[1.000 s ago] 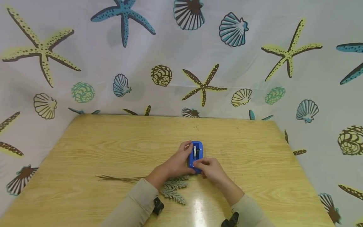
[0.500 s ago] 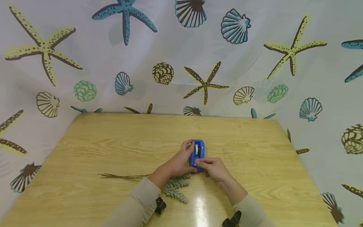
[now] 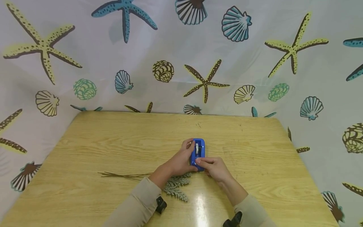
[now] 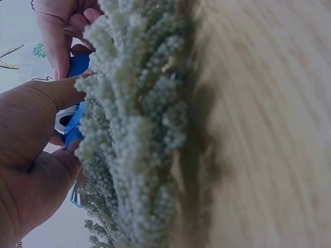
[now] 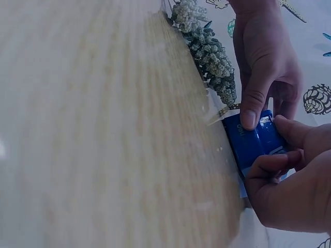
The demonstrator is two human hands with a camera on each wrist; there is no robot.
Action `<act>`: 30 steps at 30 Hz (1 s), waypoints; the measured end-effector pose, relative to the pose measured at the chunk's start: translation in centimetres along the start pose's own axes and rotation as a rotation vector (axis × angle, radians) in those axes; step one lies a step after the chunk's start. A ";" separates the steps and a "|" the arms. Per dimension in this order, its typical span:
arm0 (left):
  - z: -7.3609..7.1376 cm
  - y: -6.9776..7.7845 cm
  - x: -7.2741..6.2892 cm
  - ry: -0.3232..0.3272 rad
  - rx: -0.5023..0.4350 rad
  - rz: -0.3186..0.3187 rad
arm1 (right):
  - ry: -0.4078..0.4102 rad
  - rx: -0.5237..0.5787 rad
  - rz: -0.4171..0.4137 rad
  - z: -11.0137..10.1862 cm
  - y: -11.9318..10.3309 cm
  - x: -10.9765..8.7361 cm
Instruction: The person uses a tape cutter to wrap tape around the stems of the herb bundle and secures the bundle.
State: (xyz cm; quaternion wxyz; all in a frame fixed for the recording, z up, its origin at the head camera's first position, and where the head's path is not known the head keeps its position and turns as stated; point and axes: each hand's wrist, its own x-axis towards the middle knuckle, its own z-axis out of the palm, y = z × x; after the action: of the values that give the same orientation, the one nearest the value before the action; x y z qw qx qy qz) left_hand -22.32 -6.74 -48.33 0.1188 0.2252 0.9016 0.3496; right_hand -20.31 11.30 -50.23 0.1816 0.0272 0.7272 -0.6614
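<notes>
A blue tape dispenser (image 3: 202,154) stands on the wooden table with a small roll of tape (image 3: 197,148) inside. My left hand (image 3: 179,162) grips it along its left side, the thumb at its near end and the fingers toward the far end. At the near, cutter end, my right hand (image 3: 216,169) pinches with thumb and curled forefinger at the tape's end; the tape between the fingertips is mostly hidden. In the right wrist view, the left thumb presses the front of the dispenser (image 5: 242,140), and the right fingers are right at its edge.
Grey-green beaded sprigs (image 3: 176,191) lie near my left wrist, partly under the forearm. Their thin brown stems (image 3: 120,175) stretch left across the table (image 3: 113,138). A white cloth (image 3: 147,44) printed with starfish and shells stands behind and at both sides.
The head view has shifted slightly. Both hands keep their places on the dispenser, with only a slight movement of the right fingertips at its cutter end.
</notes>
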 end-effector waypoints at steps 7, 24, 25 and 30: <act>-0.1 0.2 0.0 0.007 -0.012 0.001 | -0.033 0.037 0.008 -0.4 0.0 -0.1; -0.2 0.1 0.2 -0.013 0.008 -0.019 | -0.049 -0.090 -0.061 -0.5 -0.2 -0.4; -0.2 0.1 0.2 -0.014 0.009 -0.020 | -0.047 -0.093 -0.059 -0.5 -0.2 -0.5; -0.2 0.3 0.2 -0.013 0.014 -0.023 | -0.035 -0.102 -0.061 -0.4 -0.1 -0.8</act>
State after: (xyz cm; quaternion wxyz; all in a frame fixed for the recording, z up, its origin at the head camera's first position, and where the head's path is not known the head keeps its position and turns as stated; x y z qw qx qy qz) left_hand -22.48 -6.56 -48.01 0.1271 0.2181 0.9057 0.3406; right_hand -19.72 11.86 -49.87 0.1752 -0.0162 0.7573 -0.6290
